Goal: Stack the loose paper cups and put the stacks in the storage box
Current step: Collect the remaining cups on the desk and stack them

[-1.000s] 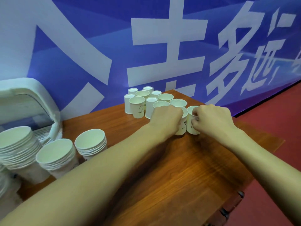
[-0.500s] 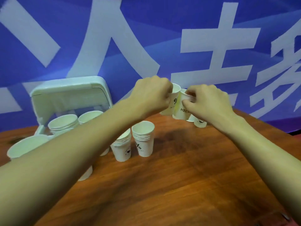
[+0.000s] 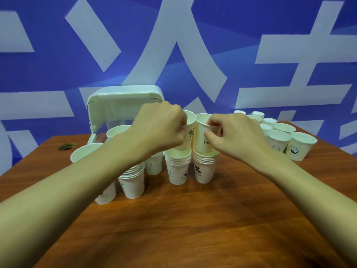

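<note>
Our left hand (image 3: 160, 130) clutched the left cup (image 3: 189, 130) and our right hand (image 3: 237, 136) pinched the right cup (image 3: 202, 140) by its rim, both at the tops of the two stacks (image 3: 178, 171), with the storage box (image 3: 119, 105) at eleven o'clock behind them. We feared a tilted entry might jam a rim or topple a stack. We read "%" and "HE".

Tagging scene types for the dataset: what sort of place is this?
Probably an event or exhibition space, not a home: a wall-wide blue banner with huge white characters stands behind the wooden table, which holds many printed paper cups, loose and stacked, and an open white storage box.
</note>
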